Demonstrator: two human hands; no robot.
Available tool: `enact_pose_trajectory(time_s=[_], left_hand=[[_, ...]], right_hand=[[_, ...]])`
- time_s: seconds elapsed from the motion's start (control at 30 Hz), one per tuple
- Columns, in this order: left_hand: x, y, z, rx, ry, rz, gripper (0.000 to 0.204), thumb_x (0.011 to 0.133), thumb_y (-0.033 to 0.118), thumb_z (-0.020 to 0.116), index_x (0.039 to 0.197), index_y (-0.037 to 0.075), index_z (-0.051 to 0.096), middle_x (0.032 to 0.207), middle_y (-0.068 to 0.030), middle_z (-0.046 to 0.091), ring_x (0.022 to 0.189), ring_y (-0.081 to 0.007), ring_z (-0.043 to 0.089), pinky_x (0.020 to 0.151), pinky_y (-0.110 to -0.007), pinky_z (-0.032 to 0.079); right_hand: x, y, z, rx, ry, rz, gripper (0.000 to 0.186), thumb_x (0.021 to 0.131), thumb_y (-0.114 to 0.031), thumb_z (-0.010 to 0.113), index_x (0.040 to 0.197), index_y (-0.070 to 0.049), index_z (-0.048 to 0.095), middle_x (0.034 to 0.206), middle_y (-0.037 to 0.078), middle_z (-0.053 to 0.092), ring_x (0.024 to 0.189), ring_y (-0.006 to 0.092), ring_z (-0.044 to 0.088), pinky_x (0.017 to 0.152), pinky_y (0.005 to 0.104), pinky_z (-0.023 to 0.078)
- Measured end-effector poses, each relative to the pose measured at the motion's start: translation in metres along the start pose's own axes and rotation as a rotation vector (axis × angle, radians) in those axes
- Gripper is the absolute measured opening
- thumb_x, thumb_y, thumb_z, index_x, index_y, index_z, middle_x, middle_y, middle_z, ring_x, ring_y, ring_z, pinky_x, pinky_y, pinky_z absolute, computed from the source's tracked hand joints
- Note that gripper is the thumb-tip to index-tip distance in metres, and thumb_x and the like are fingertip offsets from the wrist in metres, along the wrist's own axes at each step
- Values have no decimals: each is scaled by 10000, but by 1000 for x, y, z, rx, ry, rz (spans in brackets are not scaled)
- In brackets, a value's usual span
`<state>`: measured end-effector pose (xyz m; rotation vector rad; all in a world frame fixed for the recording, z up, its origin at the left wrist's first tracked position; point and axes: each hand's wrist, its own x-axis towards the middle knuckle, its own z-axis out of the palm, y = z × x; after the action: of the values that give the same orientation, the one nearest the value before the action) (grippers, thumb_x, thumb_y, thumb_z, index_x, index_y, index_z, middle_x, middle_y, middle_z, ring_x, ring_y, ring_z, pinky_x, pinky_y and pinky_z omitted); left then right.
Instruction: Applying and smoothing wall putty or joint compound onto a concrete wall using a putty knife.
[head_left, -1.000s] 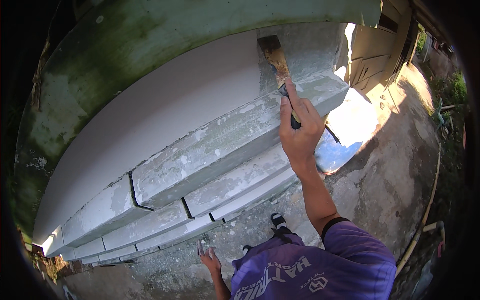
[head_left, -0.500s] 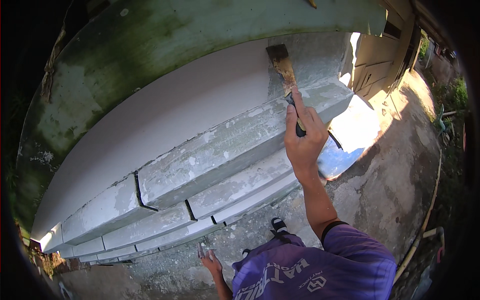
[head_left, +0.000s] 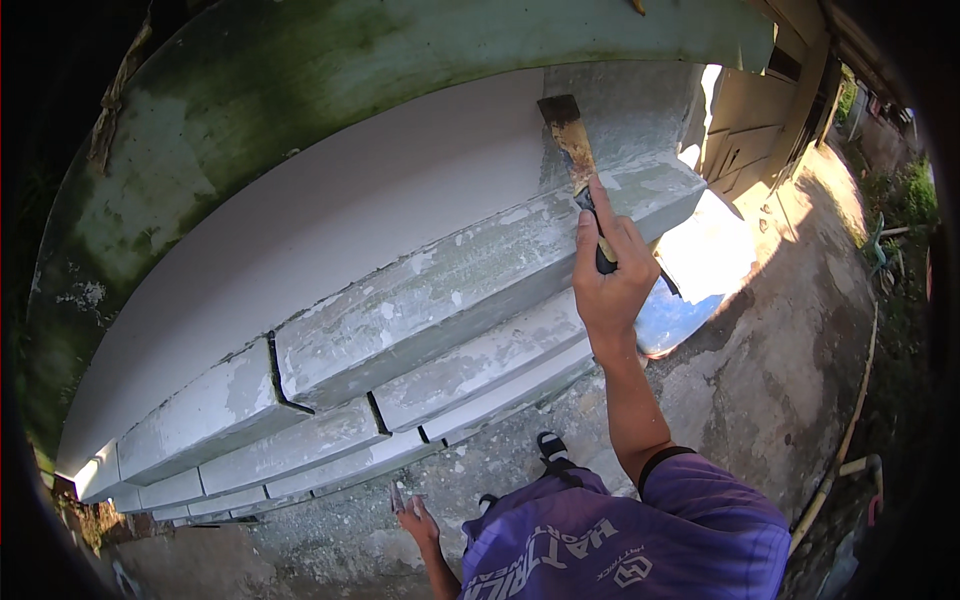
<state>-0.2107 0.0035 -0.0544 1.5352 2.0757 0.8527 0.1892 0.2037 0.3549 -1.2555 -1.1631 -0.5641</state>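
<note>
My right hand (head_left: 617, 283) is closed round the dark and yellowish handle of a putty knife (head_left: 572, 150). The index finger lies stretched along the handle toward the blade. The stained, dark-tipped blade points up against the wall, at the border between its smooth white part (head_left: 330, 220) and bare grey part (head_left: 630, 110). Below it runs a stepped ledge (head_left: 440, 275) blotched with white and grey. Low in the view, away from the ledge, my left hand (head_left: 418, 522) hangs with its grey-smeared fingers apart; I see nothing clearly held in it.
A green-stained curved panel (head_left: 240, 110) overhangs the wall. Beside my right forearm stands a blue container (head_left: 675, 318) with something bright white on top. Rough concrete floor (head_left: 740, 400) surrounds my feet, and a long pole (head_left: 850, 430) lies along the right edge near plants.
The view has shifted slightly. The putty knife stays at the white-grey border, and my right hand keeps the same hold. My left hand has barely moved.
</note>
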Motion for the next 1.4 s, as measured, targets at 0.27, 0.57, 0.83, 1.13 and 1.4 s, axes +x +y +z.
enact_pose_trajectory(time_s=[0.27,0.57,0.83,1.13,1.4], left_hand=[[-12,15,-14,-108,86,24,392,1024,291,473,995,-29,697,1548,-201,367,1427,-388,301,1169,-460,219],[-12,46,-58,-135,188,117,302,1015,258,501,1060,-12,630,1485,-249,417,1377,-385,363,1123,-467,266],[24,83,-63,-220,178,304,213,964,209,597,1088,44,648,1200,-230,543,1201,-383,461,1049,-478,317],[31,166,-81,-243,-186,432,307,954,254,618,1166,32,618,1268,-239,527,1248,-389,458,1085,-456,313],[-29,181,-43,-118,-81,446,358,933,239,634,1255,87,598,1473,-237,397,1405,-391,321,1123,-475,246]], right_hand=[[-22,-8,-25,94,-51,59,423,889,-15,645,1309,-65,640,705,78,577,619,167,540,578,306,437],[-180,-30,-103,169,-509,305,486,803,3,691,1285,-23,633,768,131,619,646,225,588,631,310,477],[-264,-46,-173,157,-844,602,457,812,-38,696,1267,-52,649,986,222,707,890,304,714,796,328,529],[-285,-42,-220,195,-824,678,461,823,-140,703,1280,-111,642,1074,220,695,904,384,680,807,381,541],[-265,-2,-240,247,-1110,533,508,844,-181,693,1343,-180,595,1064,178,701,899,368,678,798,414,546]])
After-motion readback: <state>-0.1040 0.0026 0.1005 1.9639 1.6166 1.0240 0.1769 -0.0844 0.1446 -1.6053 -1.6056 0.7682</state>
